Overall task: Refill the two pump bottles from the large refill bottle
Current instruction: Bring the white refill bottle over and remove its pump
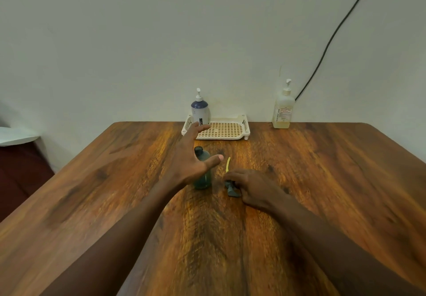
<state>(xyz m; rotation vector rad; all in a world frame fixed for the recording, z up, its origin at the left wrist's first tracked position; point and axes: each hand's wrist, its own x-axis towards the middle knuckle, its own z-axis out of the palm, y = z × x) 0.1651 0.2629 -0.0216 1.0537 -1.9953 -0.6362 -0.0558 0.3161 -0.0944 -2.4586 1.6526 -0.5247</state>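
Spread wide and holding nothing, the left hand (190, 158) is hovering just in front of the green bottle (202, 180), its thumb crossing the bottle's shoulder; whether skin is touching plastic, I cannot tell. The right hand (253, 188) is lying low on the table (322, 180), its fingers curling over a dark pump (233, 192) and gripping it, while the pump's yellow tube (228, 164) is sticking out past the fingertips toward the far edge.

The green bottle is standing upright near the table's middle, its neck open, just left of the right hand. Further back, a white tray (245, 125) is sitting against the wall (138, 42), and the white bottle (200, 110), dark at the shoulder, is standing upright in the tray's left end with its own dispenser on. The refill bottle (282, 113), clear with pale yellowish liquid and a dispenser on top, is standing upright at the table's far edge, well apart to the right of the tray. A black cable (334, 35) is running down the wall behind it. 2 bare forearms are reaching in from the near edge.
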